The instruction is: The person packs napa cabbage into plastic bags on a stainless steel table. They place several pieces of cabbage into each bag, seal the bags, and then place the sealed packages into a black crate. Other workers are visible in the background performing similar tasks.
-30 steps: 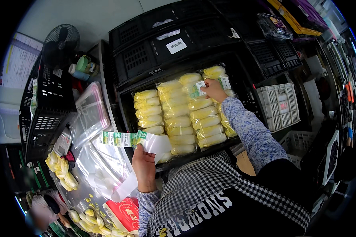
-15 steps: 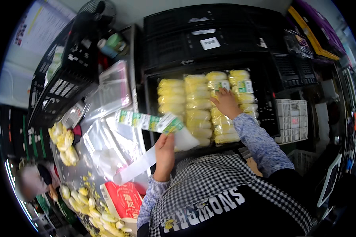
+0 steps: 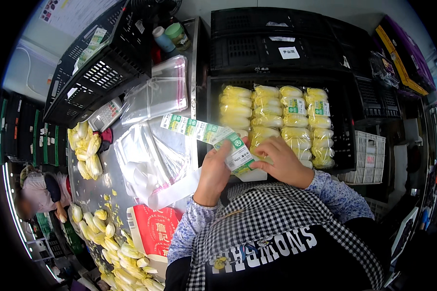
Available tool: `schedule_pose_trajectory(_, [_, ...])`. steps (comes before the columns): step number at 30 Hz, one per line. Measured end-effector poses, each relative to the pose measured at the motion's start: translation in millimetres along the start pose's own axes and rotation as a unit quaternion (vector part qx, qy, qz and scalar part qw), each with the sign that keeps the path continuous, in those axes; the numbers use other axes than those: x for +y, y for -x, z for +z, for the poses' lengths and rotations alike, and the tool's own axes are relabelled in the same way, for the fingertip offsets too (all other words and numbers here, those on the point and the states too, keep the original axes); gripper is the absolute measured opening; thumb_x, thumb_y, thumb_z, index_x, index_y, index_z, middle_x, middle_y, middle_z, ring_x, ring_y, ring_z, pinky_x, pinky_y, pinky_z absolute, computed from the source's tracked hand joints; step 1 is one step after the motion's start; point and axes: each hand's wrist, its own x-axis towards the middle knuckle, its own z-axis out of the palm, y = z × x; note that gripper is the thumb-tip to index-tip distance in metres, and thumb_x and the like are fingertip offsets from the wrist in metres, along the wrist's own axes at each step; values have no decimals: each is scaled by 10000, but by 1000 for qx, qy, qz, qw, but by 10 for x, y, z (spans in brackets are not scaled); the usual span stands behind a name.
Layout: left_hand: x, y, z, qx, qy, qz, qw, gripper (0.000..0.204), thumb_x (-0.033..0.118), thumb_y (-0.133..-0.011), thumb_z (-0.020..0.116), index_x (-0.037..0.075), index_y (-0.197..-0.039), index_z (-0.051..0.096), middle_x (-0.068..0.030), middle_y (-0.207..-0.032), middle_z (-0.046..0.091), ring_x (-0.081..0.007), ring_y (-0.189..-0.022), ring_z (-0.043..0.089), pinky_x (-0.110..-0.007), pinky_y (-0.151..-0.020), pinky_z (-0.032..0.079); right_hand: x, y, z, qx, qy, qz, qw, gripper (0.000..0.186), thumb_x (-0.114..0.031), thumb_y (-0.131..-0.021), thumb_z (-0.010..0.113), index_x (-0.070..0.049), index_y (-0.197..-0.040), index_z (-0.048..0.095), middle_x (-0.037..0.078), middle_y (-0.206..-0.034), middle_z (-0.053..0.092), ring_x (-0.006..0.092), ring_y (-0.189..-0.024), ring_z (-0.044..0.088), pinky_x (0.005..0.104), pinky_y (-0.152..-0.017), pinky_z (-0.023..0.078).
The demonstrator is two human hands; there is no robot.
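Observation:
My left hand (image 3: 213, 173) grips a strip of green-and-white sticker labels (image 3: 193, 128), whose white backing paper (image 3: 179, 188) trails down to the left. At the strip's near end, the fingers of my right hand (image 3: 287, 164) are closed on the edge of a label. Just beyond both hands is a black crate (image 3: 345, 145) holding clear-bagged packs of yellow baby napa cabbage (image 3: 235, 104) in rows. Labels show on the far packs of the two right-hand rows, one of them a pack with a white-green label (image 3: 294, 105). My hands partly hide the nearer packs.
Clear plastic bags (image 3: 155, 99) lie on the metal table at left, with loose cabbages (image 3: 116, 252) and a red-and-white box (image 3: 156, 230) nearer. Black crates (image 3: 277, 29) stand behind; a white crate (image 3: 370, 157) is at right. Another person (image 3: 46, 189) is at far left.
My right hand has left a labelled pack in the third row and come back to the label strip. My left hand still holds the strip, and the view has shifted.

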Motion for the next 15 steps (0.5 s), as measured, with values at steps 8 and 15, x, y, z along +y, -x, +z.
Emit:
schedule_pose_trajectory(8, [-248,-103,-174,31,12,-62,998,317,203,-1008,441,-19,-1221,516,-102,-1168,597,-194,-1054,595,-346,-935,475,-63,-259,83,-10,151,-163,975,133,-113,-753,566,-48,-868,552,61,-940,529,237,-913,510,338,-815,415])
schedule_pose_trajectory(15, [-170,-113,-237,68,71,-34,995,324,186,-1015,390,-19,-1246,489,-134,-1209,589,-239,-1121,570,-380,-990,438,-44,-212,16,-70,111,-203,970,174,-67,-762,589,8,-911,542,124,-1005,542,305,-1011,523,395,-900,429])
